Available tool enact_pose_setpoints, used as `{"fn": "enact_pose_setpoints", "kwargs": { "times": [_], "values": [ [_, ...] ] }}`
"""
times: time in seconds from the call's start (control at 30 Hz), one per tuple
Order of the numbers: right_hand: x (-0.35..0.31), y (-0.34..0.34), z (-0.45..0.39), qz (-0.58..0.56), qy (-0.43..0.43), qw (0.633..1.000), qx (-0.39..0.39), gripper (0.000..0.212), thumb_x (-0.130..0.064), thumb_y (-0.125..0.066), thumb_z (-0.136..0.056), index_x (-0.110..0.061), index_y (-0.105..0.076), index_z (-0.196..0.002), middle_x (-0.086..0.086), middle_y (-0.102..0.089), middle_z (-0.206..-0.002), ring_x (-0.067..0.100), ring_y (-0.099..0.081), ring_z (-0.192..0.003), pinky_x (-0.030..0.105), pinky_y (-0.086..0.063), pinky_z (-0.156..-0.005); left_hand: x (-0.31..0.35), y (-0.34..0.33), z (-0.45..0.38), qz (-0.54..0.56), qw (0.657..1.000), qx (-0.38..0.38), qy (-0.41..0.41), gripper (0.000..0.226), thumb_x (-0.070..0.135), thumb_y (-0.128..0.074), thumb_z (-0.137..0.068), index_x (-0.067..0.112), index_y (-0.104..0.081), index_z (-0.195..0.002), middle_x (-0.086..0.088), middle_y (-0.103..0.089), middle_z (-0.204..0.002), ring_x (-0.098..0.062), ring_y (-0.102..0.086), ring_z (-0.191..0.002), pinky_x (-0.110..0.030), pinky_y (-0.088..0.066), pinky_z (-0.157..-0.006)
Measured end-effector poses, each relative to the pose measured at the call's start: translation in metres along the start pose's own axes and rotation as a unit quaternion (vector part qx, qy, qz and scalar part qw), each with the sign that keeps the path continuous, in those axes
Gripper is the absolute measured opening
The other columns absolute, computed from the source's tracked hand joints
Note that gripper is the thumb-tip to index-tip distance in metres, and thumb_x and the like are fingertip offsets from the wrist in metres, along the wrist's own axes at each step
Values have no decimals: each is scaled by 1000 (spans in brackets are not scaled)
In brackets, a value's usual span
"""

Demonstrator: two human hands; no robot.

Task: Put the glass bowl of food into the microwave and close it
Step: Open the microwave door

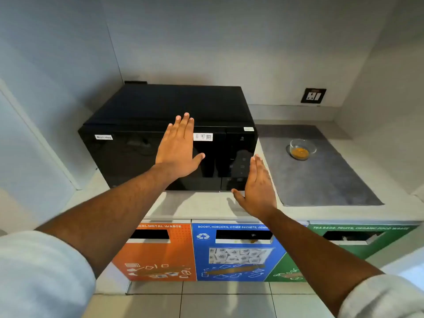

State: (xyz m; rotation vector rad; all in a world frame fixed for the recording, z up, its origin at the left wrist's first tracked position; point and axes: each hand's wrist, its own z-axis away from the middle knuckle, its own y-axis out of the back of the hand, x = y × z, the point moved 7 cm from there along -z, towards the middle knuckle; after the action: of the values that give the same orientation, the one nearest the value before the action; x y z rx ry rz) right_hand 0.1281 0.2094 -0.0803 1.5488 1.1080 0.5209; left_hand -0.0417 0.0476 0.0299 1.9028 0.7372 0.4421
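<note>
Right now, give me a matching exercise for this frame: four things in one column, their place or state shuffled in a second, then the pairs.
Things:
1. glass bowl
2. microwave
3. left hand
4. right hand

Places or states:
A. door shut, on the counter's left part
B. open, flat in front of the door
C. on the grey mat, holding orange food
D. open, near the control panel's lower corner

Pairs: 1-C, 2-A, 3-B, 4-D
</note>
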Motion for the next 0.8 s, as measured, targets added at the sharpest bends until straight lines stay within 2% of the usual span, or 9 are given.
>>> {"fn": "enact_pose_setpoints", "kwargs": {
  "times": [0.13, 0.27, 0.4, 0.47, 0.6, 0.8],
  "values": [
    [14, -37, -3, -65, -60, 996, -22, 113, -64, -60, -88, -12, 6, -162, 8, 3, -174, 30, -6, -160, 40, -18, -128, -1, -11, -17, -14, 1000, -9, 4, 108, 71, -59, -82, 14, -10, -160, -9, -12, -171, -29, -10, -158, -41, -3, -123],
    [21, -74, -14, -156, -112, 981, -39, 114, -59, -69, -85, -14, 2, -162, 6, -5, -173, 30, -18, -158, 39, -28, -124, 3, -15, -27, -28, 1000, 1, -7, 112, 74, -64, -75, 18, -14, -159, -8, -23, -168, -29, -20, -156, -43, -10, -123],
    [25, -104, -23, -351, -176, 919, -30, 113, -49, -79, -80, -20, -7, -162, 5, -23, -169, 29, -33, -152, 43, -40, -119, 3, -18, -29, -48, 998, 23, -24, 109, 72, -69, -71, 20, -24, -155, -7, -33, -164, -29, -31, -152, -46, -25, -122],
    [24, -111, -26, -415, -190, 890, 0, 108, -45, -83, -77, -17, -18, -158, 8, -41, -159, 29, -46, -144, 38, -47, -111, 0, -21, -29, -49, 998, 28, -24, 109, 72, -70, -70, 21, -26, -155, -7, -34, -164, -28, -33, -152, -45, -26, -122],
    [25, -119, -27, -397, -218, 890, 53, 95, -43, -84, -75, -9, -34, -149, 14, -60, -139, 32, -62, -126, 28, -52, -92, -1, -23, -30, -56, 998, 32, -21, 109, 74, -68, -70, 22, -26, -156, -6, -35, -163, -28, -34, -151, -44, -26, -121],
    [27, -125, -30, -388, -236, 888, 69, 88, -32, -87, -75, -14, -38, -145, 10, -64, -130, 28, -65, -119, 22, -51, -85, 1, -21, -30, -41, 999, 31, -6, 108, 71, -71, -69, 23, -28, -156, -5, -35, -163, -26, -33, -151, -45, -25, -122]
  ]
}}
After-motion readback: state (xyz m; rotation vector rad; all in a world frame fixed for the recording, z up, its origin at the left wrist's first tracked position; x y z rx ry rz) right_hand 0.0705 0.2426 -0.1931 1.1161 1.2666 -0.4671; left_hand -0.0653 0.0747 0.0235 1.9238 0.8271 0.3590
